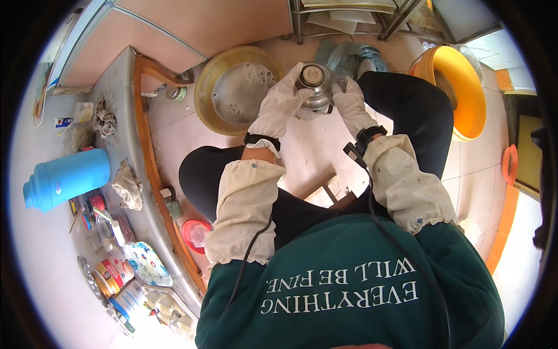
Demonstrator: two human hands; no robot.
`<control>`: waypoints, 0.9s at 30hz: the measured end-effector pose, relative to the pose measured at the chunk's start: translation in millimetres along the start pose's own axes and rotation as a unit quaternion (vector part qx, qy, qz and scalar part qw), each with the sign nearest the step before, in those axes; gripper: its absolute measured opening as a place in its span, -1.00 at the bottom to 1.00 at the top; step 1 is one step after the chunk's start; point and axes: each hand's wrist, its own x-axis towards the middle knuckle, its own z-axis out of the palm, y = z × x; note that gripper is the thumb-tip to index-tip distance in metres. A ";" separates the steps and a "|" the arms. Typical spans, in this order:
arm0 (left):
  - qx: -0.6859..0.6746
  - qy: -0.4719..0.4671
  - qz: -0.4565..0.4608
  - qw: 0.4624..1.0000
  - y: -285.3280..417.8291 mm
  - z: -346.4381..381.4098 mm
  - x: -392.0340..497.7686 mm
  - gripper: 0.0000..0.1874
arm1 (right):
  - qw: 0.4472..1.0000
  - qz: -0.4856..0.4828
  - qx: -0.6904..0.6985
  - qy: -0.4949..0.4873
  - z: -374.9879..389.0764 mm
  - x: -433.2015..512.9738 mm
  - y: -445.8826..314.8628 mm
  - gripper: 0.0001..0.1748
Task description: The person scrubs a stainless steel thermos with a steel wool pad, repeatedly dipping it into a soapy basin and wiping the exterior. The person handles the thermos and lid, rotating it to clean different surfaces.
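Observation:
My left hand (290, 91), in a pale glove, grips the side of a round stainless-steel vessel (314, 94). Its dark-rimmed circular end faces up towards me. At the vessel's right side is my right hand (349, 94), also gloved, with its fingers bent. Something greyish and translucent shows by those fingertips, but whether they hold it or press on the vessel is unclear. A wide yellowish basin (205, 96) of cloudy, bubbly water stands on the floor to the left of my left hand.
A blue-grey cloth or plastic heap (370, 54) lies beyond my right hand. Rightward stands an orange-yellow bucket (473, 96). Along the left runs a grey ledge (126, 104) bearing a blue thermos flask (72, 176), rags and jars. A metal rack (340, 32) stands ahead.

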 end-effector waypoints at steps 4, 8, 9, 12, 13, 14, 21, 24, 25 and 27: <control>-0.029 0.006 -0.011 1.000 -6.0 5.8 0.0 -0.26 | 0.995 0.051 0.078 -0.040 5.2 -37.3 -8.1 -0.69; -0.136 0.026 -0.024 0.990 -3.3 14.4 -10.0 -0.32 | 0.940 0.203 0.248 -0.114 -5.3 -63.6 -27.7 -0.74; -0.177 0.038 -0.025 0.983 -2.6 14.6 -12.8 -0.34 | 0.911 0.218 0.323 -0.133 -8.4 -66.3 -31.5 -0.74; -0.324 -0.012 -0.184 0.928 -4.4 -1.1 -23.7 -0.46 | 0.847 0.292 0.408 -0.177 -13.1 -66.6 -39.8 -0.73; -0.309 -0.023 -0.261 0.914 -5.7 -10.6 -27.6 -0.48 | 0.828 0.332 0.415 -0.178 -13.1 -66.2 -42.5 -0.72; -0.353 -0.055 -0.251 0.900 -6.9 -20.2 -31.8 -0.47 | 0.797 0.298 0.467 -0.239 -11.4 -66.0 -45.8 -0.70; -0.386 -0.104 -0.197 0.895 -24.3 -47.3 -64.0 -0.44 | 0.878 0.161 0.289 -0.346 11.5 -69.3 -96.9 -0.46; -0.391 0.001 -0.257 0.884 -49.2 -64.3 -62.8 -0.53 | 0.931 -0.032 -0.018 -0.364 10.8 -60.7 -129.5 -0.25; -0.401 0.036 -0.232 0.885 -59.2 -73.6 -59.5 -0.55 | 0.925 -0.113 -0.052 -0.358 7.4 -56.4 -141.0 -0.21; -0.401 0.127 -0.236 0.876 -78.7 -90.9 -49.8 -0.59 | 0.935 -0.045 -0.033 -0.351 -1.7 -38.6 -166.6 -0.23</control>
